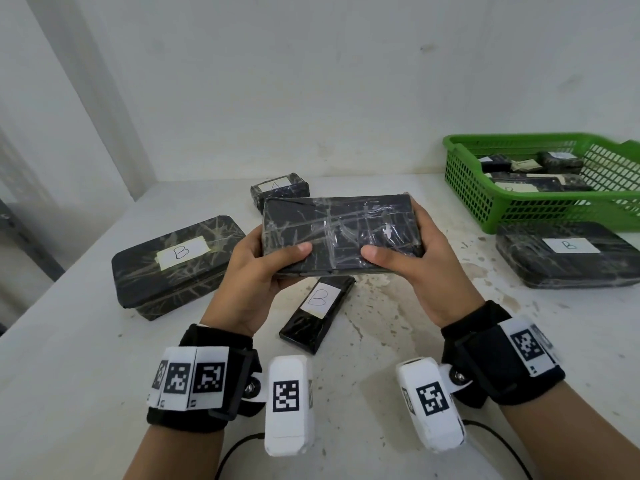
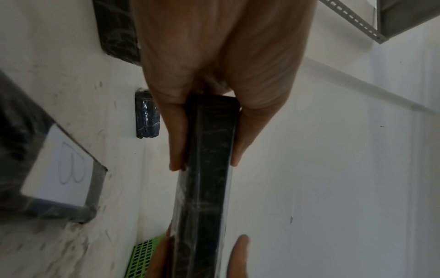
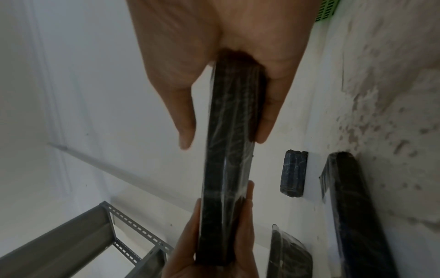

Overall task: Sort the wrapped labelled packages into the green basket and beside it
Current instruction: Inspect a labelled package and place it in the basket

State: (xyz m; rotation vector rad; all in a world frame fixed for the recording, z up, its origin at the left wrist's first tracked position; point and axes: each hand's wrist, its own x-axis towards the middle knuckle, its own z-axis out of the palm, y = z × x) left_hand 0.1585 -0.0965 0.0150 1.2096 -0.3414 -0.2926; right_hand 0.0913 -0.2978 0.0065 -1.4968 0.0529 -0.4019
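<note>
Head view: flat black package [image 1: 341, 233] held up over the worktop [image 1: 398, 323], label side not showing, only tape and wrap on the upper face. Left hand [image 1: 258, 271] clamped on the near-left end, thumb on top, fingers [image 2: 177, 135] underneath; right hand [image 1: 420, 258] mirrored on the right end, thumb pressing the top face, fingers [image 3: 270, 105] wrapped below. Both wrists bent back, palms turned inward toward each other, forearms roughly parallel above the worktop.

Best done by rolling the package over between the thumbs to bring the letter up, keeping both ends pinched so the slick wrap cannot slide. Then read before carrying: probably into the green basket [image 1: 540, 206] at far right, or down beside it next to the B-marked package [image 1: 568, 254], depending on the letter. Worth lifting clear of the slim B package [image 1: 317, 313] lying directly below.
</note>
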